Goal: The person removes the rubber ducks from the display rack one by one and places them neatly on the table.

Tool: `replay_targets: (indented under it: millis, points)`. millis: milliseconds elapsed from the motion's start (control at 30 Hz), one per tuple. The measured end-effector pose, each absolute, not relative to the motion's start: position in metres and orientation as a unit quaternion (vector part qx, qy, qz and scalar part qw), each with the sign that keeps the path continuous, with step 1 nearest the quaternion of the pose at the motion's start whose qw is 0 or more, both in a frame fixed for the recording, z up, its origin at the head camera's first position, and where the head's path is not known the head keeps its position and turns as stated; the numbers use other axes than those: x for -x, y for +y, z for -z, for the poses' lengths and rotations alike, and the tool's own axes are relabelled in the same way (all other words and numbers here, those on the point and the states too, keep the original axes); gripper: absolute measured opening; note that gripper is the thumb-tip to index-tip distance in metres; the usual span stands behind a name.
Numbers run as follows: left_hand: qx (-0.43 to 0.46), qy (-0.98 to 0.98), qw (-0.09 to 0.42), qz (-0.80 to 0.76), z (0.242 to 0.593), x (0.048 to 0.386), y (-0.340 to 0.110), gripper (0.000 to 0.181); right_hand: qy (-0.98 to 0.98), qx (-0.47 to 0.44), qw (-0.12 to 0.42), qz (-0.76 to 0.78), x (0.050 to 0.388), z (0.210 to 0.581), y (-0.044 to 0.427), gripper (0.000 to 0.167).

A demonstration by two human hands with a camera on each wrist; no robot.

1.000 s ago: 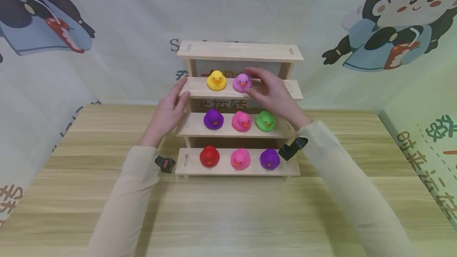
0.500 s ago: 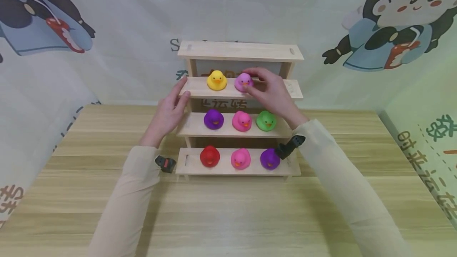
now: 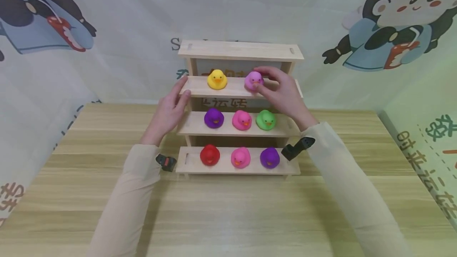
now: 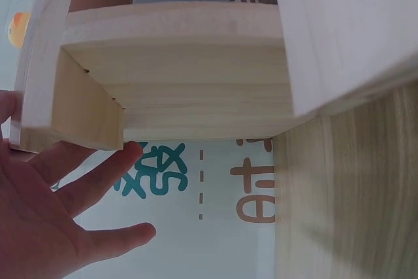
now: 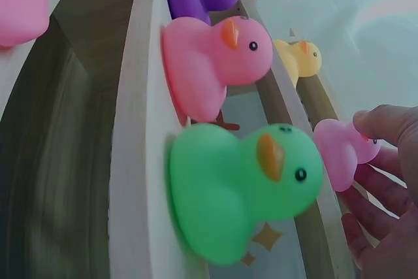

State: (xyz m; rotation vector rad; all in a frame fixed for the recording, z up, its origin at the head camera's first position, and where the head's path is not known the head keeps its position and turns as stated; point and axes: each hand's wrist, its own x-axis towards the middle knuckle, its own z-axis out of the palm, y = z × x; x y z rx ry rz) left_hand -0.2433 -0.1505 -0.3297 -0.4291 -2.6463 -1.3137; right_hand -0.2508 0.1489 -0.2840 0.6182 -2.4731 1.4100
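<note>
A light wooden tiered rack (image 3: 240, 50) holds several rubber ducks. My right hand (image 3: 280, 92) pinches a lilac-pink rubber duck (image 3: 253, 80) on the second board from the top. In the right wrist view, the thumb (image 5: 375, 125) lies on the duck's head and the fingers reach behind it. To its left on that board sits a yellow duck (image 3: 217, 79). My left hand (image 3: 167, 110) grips the same board's left end; in the left wrist view its other fingers (image 4: 98, 178) spread beside the wood.
On the board below sit a purple duck (image 3: 214, 118), a pink duck (image 3: 242, 120) and a green duck (image 3: 265, 120). The lowest board bears a red duck (image 3: 210, 155), another pink duck (image 3: 240, 158) and another purple duck (image 3: 269, 158). A wood-grain table (image 3: 228, 213) supports the rack before a printed backdrop.
My right hand has closed on the lilac-pink duck and shifted it right along its board, away from the yellow duck. The left hand stays at the board's end.
</note>
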Motion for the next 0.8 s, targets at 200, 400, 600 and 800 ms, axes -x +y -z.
replay_targets:
  millis: [200,400,600,800]
  points:
    - [0.145,-0.883,0.079,0.439,0.329,0.244,-0.151,0.056,-0.841,-0.212,0.127,-0.482,0.251,0.287,0.164,0.038]
    - [0.144,-0.883,0.08,0.439,0.329,0.244,-0.15,0.056,-0.85,-0.184,0.14,-0.474,0.245,0.284,0.184,0.039]
    - [0.145,-0.883,0.081,0.438,0.329,0.243,-0.151,0.056,-0.865,-0.18,0.165,-0.439,0.245,0.282,0.202,0.04]
    - [0.146,-0.883,0.081,0.439,0.329,0.243,-0.151,0.057,-0.872,-0.173,0.175,-0.424,0.241,0.28,0.217,0.04]
